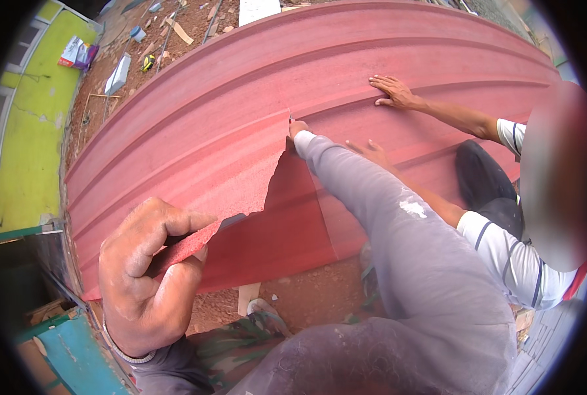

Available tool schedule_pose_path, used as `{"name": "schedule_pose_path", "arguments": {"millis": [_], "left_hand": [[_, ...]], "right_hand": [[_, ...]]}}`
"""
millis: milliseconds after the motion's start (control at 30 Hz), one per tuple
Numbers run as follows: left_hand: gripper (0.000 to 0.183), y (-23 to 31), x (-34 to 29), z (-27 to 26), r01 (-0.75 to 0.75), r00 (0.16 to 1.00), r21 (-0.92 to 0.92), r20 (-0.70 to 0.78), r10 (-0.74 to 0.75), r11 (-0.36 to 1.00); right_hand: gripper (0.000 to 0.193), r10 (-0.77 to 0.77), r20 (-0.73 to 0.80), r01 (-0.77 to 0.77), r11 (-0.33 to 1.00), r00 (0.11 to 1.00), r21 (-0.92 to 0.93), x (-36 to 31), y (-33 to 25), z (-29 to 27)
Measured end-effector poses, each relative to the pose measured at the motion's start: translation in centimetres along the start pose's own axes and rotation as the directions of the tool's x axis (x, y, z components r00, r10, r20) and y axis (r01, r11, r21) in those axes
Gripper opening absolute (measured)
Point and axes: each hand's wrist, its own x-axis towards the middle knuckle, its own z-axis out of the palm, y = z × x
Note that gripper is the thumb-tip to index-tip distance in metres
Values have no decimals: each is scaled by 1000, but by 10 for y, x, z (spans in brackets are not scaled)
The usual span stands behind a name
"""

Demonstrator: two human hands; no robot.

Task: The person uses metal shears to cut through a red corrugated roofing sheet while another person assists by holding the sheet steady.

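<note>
A large red ribbed roofing sheet (195, 125) lies across the view in front of me. My left hand (150, 276), at the lower left, pinches a lifted corner of it between thumb and fingers. From that corner a ragged cut edge runs up to my right hand (298, 130), which is stretched far forward. My right hand is closed around a small cutter (291, 117), of which only the thin tip shows at the end of the cut. Beneath the lifted flap lies more red sheet (287, 224), with a pale straight line to its right.
A co-worker crouches at the right; one hand (393, 92) lies flat on the sheet, the other (372, 155) rests behind my sleeve. Beyond the sheet are a tape measure (149, 62), a white block (117, 74) and scraps on red soil. A lime-green wall (24, 131) stands left.
</note>
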Motion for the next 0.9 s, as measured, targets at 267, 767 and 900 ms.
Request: {"name": "schedule_pose_path", "arguments": {"millis": [267, 767, 900], "left_hand": [[23, -1, -8, 0, 5, 1000, -18, 11, -5, 1000], [22, 0, -14, 2, -31, 997, -9, 70, 31, 999], [21, 6, -19, 1, -20, 998, -22, 51, 21, 1000]], "right_hand": [[49, 21, 11, -20, 1000, 1000, -20, -21, -8, -6], [39, -97, -34, 89, 981, 995, -175, -10, -3, -12], [41, -72, 13, 73, 993, 997, -88, 2, 1, -11]]}}
